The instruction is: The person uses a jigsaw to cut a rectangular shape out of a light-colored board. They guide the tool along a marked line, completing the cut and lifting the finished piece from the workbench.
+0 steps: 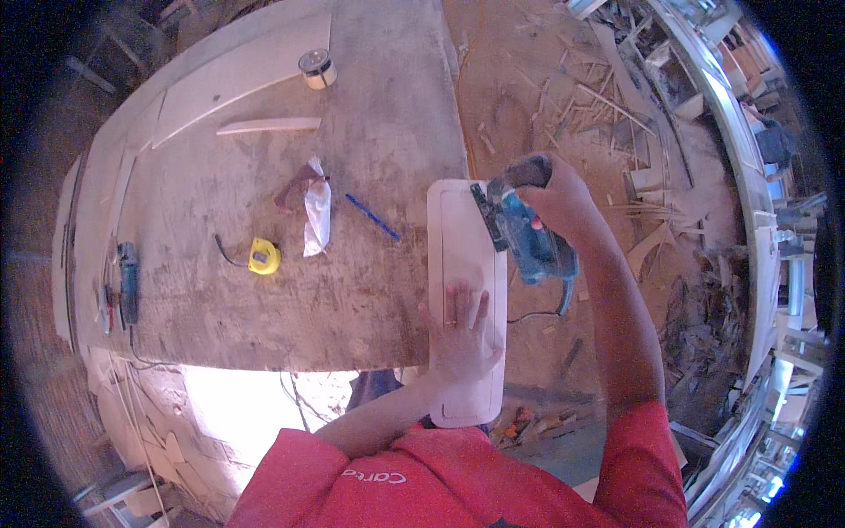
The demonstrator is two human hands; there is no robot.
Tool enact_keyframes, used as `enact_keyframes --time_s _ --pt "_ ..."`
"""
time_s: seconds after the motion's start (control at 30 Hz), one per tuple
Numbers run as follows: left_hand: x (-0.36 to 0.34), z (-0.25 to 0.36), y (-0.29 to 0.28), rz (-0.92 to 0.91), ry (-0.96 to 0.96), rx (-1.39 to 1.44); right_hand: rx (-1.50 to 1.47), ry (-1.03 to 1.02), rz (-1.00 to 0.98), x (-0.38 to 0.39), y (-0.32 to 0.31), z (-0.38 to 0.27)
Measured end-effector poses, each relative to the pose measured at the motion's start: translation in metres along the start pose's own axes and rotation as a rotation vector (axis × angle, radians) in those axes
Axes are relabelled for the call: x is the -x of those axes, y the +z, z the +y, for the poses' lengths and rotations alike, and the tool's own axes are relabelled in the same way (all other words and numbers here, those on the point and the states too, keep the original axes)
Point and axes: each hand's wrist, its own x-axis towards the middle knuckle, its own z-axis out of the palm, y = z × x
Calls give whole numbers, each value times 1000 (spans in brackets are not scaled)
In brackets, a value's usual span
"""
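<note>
A long pale board (458, 220) with rounded corners lies along the right edge of the workbench, its near end reaching toward my body. A thin line is drawn just inside its outline. My left hand (462, 339) rests flat on the near half of the board with its fingers spread. In my right hand (554, 202) is a teal jigsaw (532, 238), gripped by its top handle. The jigsaw is tilted at the board's right edge, near the far end. I cannot make out its blade. A cord hangs from its rear.
On the workbench (370, 299) lie a blue pen (372, 217), a yellow tape measure (263, 256), a white plastic bag (317, 216), a wood strip (268, 126) and a round tin (317, 69). A blue power tool (128, 283) sits far left. Wood scraps (616, 106) litter the floor at right.
</note>
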Motion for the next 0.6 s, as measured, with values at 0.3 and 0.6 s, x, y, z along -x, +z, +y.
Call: enact_keyframes --time_s 0.3,0.6 --pt "-4 36 -10 -71 -38 53 -9 -46 -3 -5 3 10" --pt "-1 23 -26 -149 -7 -39 -30 54 -89 -3 -5 11"
